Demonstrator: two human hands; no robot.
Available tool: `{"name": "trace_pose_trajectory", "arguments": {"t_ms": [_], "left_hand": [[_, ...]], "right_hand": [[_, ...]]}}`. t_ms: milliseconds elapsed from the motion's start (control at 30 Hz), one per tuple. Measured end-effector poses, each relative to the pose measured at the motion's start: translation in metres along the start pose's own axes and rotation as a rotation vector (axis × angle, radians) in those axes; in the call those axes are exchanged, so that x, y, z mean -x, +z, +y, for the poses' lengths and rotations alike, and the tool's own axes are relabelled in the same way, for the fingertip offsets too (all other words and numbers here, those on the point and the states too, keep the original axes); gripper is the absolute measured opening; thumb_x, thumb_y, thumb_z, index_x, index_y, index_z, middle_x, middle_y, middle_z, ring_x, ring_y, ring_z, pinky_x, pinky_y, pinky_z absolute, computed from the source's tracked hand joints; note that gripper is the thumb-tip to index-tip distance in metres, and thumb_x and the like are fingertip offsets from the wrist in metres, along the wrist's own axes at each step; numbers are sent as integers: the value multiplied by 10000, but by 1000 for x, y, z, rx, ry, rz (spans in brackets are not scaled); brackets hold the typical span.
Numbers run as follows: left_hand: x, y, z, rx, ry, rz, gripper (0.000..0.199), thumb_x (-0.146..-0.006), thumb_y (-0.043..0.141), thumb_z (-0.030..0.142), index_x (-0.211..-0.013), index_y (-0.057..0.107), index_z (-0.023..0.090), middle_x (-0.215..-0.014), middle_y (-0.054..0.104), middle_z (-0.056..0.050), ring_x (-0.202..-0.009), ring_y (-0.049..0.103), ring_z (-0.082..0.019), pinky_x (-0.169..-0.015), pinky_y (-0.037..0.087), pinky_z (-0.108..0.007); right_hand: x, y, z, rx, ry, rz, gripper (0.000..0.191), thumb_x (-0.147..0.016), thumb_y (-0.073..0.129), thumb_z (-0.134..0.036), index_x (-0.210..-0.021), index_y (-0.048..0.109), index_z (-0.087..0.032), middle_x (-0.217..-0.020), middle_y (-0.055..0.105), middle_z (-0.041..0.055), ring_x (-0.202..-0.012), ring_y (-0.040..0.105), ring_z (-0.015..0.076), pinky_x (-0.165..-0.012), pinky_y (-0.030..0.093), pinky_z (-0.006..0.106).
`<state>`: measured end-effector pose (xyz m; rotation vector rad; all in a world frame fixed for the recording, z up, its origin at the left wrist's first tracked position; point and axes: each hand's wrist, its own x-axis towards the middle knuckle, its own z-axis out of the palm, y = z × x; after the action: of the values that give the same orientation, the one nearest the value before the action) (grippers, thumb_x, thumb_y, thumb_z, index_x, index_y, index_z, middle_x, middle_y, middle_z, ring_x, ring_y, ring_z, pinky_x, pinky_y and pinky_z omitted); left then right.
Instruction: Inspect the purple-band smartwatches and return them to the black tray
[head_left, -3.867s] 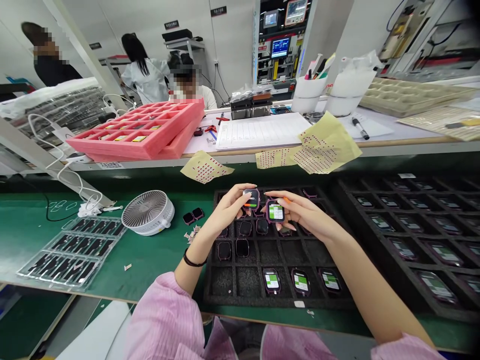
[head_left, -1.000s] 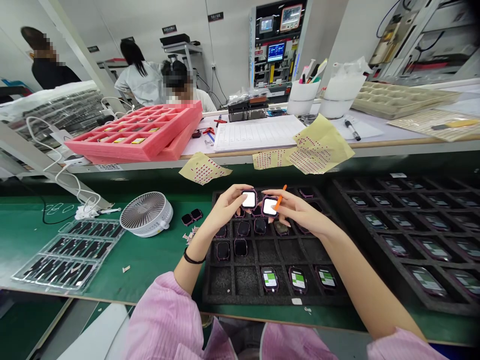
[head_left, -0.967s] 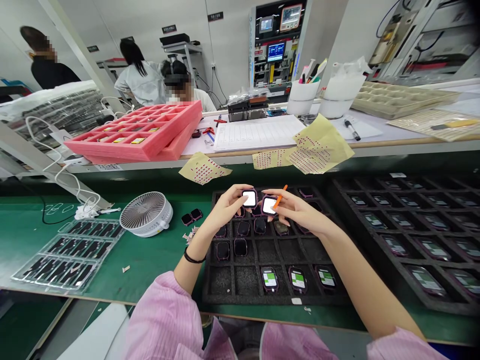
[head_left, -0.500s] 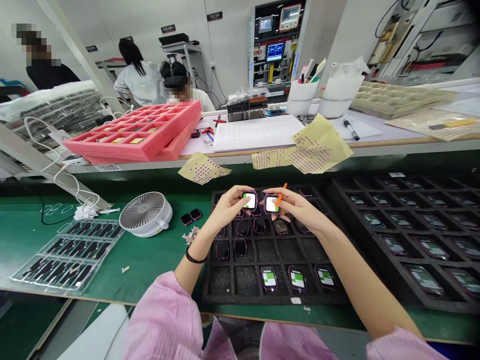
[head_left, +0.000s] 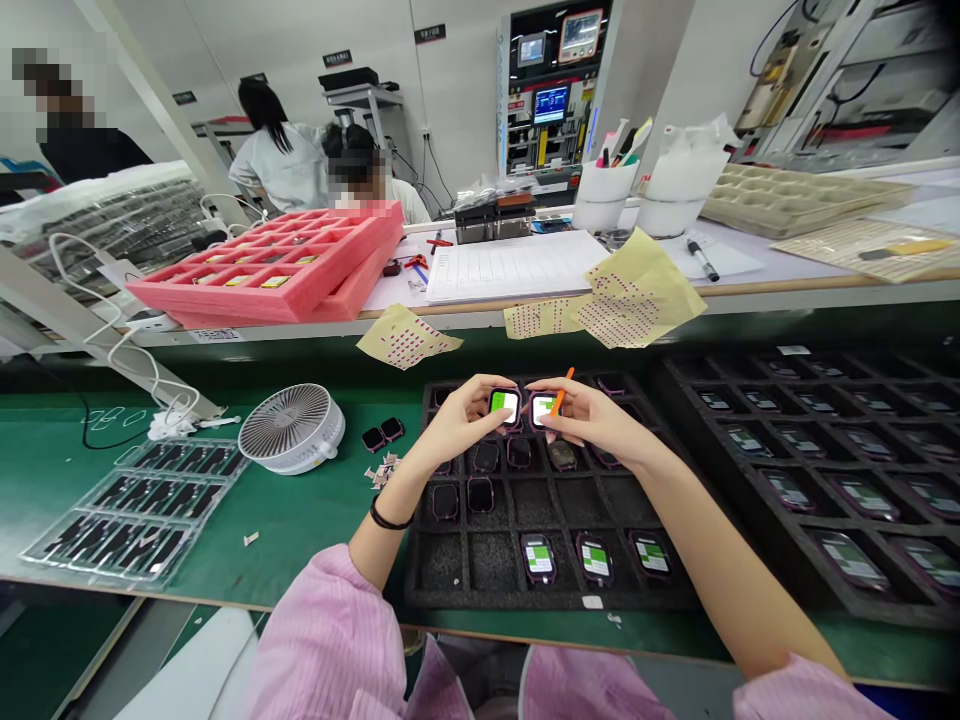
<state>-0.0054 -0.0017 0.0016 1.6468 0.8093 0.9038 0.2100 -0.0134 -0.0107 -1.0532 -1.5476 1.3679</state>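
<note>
A smartwatch (head_left: 504, 406) is pinched between the fingers of the left hand (head_left: 454, 420), and a second smartwatch (head_left: 543, 410) is gripped by the right hand (head_left: 596, 425), along with what seems an orange pick (head_left: 560, 390), both held just above a black foam tray (head_left: 551, 603).

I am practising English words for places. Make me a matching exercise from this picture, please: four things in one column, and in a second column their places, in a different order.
Things
1. White desk fan
2. Pink foam tray
3. Orange strip
4. Smartwatch with green screen

Places
A. Held in the left hand
B. On the white bench
C. On the green mat, left of the black foam tray
D. Against the watch in the right hand

Right pairs: 1-C, 2-B, 3-D, 4-A
</note>
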Motion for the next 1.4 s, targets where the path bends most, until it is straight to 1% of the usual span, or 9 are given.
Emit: {"name": "trace_pose_trajectory", "arguments": {"t_ms": [133, 233, 433, 567, 667, 900, 1133, 1233, 1400], "left_hand": [[0, -2, -5, -41, 13, -37, 447, -781, 719, 340, -1157, 539, 179, -1130, 605, -91, -859, 591, -140, -740, 487, -254], [-1, 0, -5, -21, 6, -25, 422, -768, 729, 334, -1106, 540, 166, -1088, 611, -83, -825, 586, -128, -722, 486, -247], [-1, 4, 3, 3, -73, 49, 330, -796, 671, 417, -980, 574, 161, -865, 589, -25, -674, 534, -90, -551, 460, -192], [-2, 3, 3, 13, -112, 65, 346, -806, 632, 484, -907, 580, 157, -729, 554, 5, -604, 510, -90, -477, 415, -188], [-3, 2, 1, 27, -87, 54, 340, -841, 590, 475, -945, 588, 151, -787, 591, -16, -607, 517, -89, -484, 406, -197], [-1, -2, -3, 56, -20, -32, 415, -858, 608, 334, -1239, 520, 193, -1158, 586, -82, -789, 577, -116, -579, 437, -202], [-1, -3, -5, 60, -16, -69, 479, -844, 637, 299, -1289, 487, 208, -1180, 587, -86, -894, 605, -148, -647, 461, -216], [-2, -1, -3, 47, -17, -2, 410, -857, 610, 358, -1219, 533, 181, -1112, 598, -78, -800, 573, -119, -560, 420, -191], [-3, 1, 1, 16, -21, 118, 355, -820, 640, 428, -1052, 601, 162, -920, 607, -34, -707, 527, -93, -548, 411, -182]], "right_hand": [[0, 2, -1, 3, -20, 2, 507, -677, 777, -347, -1128, 591, -207, -816, 621, 13, -636, 586, 132, -441, 397, 223], [-1, 2, 0, 0, -12, 16, 496, -674, 782, -375, -1099, 606, -190, -716, 598, -13, -565, 557, 114, -435, 380, 224], [-2, 1, 1, -30, 14, 50, 449, -729, 720, -502, -1040, 641, -188, -768, 661, 26, -468, 520, 89, -386, 318, 220], [-1, 1, 0, -78, 25, 49, 383, -800, 648, -491, -1043, 657, -195, -835, 689, 56, -482, 533, 94, -370, 297, 212], [0, 1, 0, -103, 19, 42, 359, -821, 626, -431, -1096, 651, -203, -871, 677, 62, -550, 580, 120, -382, 327, 213], [1, -2, 1, -101, -15, 24, 488, -749, 720, -377, -1186, 592, -200, -860, 632, 44, -631, 581, 134, -409, 337, 205], [1, 0, -1, -59, -7, 32, 537, -717, 756, -384, -1188, 589, -186, -804, 621, 34, -629, 569, 134, -417, 325, 205], [1, 2, -2, -78, -8, 40, 502, -739, 726, -430, -1166, 604, -197, -901, 646, 60, -621, 577, 128, -409, 336, 206], [1, 4, -2, -77, 0, 53, 435, -767, 690, -456, -1112, 639, -197, -848, 654, 53, -562, 567, 115, -397, 331, 208]]}}
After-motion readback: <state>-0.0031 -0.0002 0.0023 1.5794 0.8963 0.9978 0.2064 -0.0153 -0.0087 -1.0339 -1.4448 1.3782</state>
